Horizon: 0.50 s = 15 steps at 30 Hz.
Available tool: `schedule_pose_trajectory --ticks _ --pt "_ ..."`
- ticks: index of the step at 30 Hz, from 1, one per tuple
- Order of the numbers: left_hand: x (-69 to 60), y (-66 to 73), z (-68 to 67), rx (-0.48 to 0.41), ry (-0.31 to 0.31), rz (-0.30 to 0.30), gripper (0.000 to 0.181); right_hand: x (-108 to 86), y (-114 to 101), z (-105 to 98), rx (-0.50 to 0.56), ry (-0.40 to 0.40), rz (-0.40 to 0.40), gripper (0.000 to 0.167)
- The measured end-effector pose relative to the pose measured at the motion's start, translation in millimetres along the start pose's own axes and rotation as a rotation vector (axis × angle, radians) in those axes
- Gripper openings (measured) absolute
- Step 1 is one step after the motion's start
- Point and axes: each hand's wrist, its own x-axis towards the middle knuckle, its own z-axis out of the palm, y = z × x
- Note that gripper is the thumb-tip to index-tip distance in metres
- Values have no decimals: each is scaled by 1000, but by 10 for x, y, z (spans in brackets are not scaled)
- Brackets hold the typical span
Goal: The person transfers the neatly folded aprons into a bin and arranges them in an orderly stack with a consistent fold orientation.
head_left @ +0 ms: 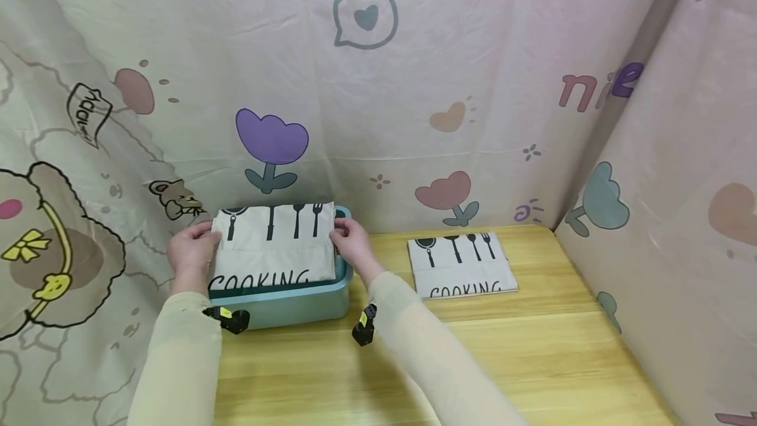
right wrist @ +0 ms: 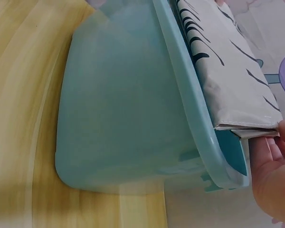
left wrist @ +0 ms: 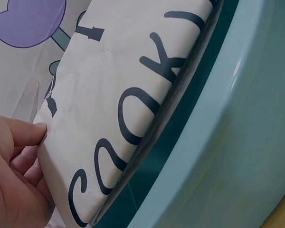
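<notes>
A folded white cloth (head_left: 275, 245), printed with dark kitchen utensils and the word COOKING, lies across the opening of a blue-green plastic bin (head_left: 296, 307). My left hand (head_left: 191, 252) pinches its left edge; in the left wrist view the thumb (left wrist: 31, 133) is on top and the fingers curl beneath. At the opposite edge my right hand (head_left: 353, 242) pinches the layers between thumb and fingers, beside the bin's right rim (right wrist: 228, 175). The bin's inside is mostly hidden under the cloth.
A second folded cloth (head_left: 461, 265) with the same print lies flat on the wooden table (head_left: 473, 354), right of the bin. Behind the table hangs a patterned curtain (head_left: 378, 84), with more curtain at both sides.
</notes>
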Motion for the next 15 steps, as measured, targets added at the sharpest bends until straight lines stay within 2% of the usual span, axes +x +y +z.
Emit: schedule_pose_trajectory --ticks 6,15 --pt "-33 -10 17 -23 -8 -7 40 2 32 15 -6 5 -3 36" --pt "-36 -89 54 -45 -24 -31 42 13 80 31 -26 -34 0 37"
